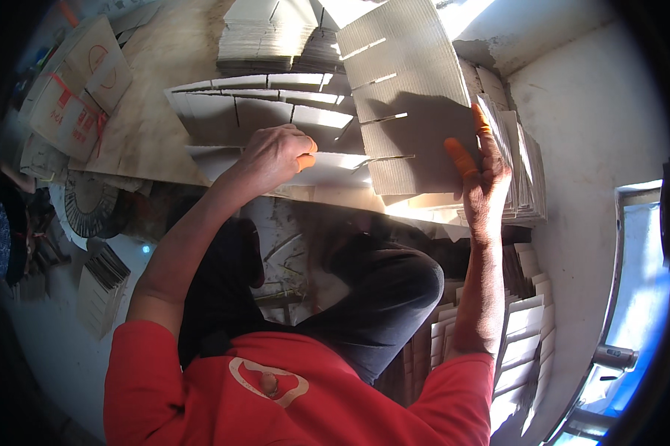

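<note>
My right hand [484, 175] grips a wide slotted cardboard sheet [417, 82] by its right edge, with the thumb lying on the near face. Orange covers sit on that thumb and a finger. The sheet stands tilted, and slots run in from its left edge. My left hand [279, 152] is closed at the top edge of the nearest upright cardboard strip [335, 160], an orange cover on a fingertip. Behind it, more slotted cardboard strips [261, 110] stand in rows. Their right ends meet the slotted side of the sheet; how far they interlock is partly hidden.
A stack of cardboard pieces [264, 37] lies at the back of the wooden table [164, 67]. More sheets [527, 171] stand against the right wall. A printed carton [75, 89] is at the left. Bundled dividers [104, 286] rest on the floor, others [524, 334] at lower right.
</note>
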The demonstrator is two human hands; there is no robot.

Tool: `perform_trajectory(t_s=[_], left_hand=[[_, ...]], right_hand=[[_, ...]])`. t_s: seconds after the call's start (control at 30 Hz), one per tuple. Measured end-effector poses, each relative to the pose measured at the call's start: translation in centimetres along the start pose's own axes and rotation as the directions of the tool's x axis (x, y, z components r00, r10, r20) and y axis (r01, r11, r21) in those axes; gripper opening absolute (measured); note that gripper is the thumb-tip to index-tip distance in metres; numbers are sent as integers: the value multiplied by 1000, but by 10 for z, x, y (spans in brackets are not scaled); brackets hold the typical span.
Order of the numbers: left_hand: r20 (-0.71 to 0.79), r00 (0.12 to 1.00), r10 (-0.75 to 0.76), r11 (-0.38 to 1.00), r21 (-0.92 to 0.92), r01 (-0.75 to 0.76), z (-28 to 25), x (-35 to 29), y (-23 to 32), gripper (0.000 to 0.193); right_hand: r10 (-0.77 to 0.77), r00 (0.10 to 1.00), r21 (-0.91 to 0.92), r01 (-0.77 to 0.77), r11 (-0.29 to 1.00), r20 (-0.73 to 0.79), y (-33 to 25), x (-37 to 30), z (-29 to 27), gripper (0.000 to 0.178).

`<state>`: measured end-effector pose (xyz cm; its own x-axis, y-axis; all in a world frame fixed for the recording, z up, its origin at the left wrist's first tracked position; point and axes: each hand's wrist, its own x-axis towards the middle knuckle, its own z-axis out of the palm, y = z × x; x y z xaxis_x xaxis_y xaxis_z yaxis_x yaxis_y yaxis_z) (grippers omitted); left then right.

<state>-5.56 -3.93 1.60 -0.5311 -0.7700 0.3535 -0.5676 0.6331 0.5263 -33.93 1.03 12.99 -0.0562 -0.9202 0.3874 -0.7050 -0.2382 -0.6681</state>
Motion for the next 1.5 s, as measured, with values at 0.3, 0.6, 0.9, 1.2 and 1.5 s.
perform_trajectory(t_s=[0.3, 0.6, 0.9, 1.2, 1.5], left_hand=[[-232, 959, 161, 949, 303, -86, -9, 32, -26, 19], [-60, 998, -23, 967, 254, 37, -10, 29, -26, 7], [-9, 995, -103, 980, 169, 103, -11, 25, -25, 9], [-227, 970, -86, 907, 385, 171, -38, 75, -62, 18], [42, 978, -205, 922, 342, 179, -35, 94, -83, 12]], right_hand=[[-4, 999, 32, 2, 999, 32, 4, 2, 9, 60], [-82, 995, 27, 80, 996, 64, 11, 5, 15, 59], [-157, 982, 69, 150, 986, 103, 20, 6, 26, 62], [-136, 973, 39, 131, 991, 185, 19, 10, 23, 63], [-146, 926, -63, 179, 982, 348, 13, 12, 42, 68]])
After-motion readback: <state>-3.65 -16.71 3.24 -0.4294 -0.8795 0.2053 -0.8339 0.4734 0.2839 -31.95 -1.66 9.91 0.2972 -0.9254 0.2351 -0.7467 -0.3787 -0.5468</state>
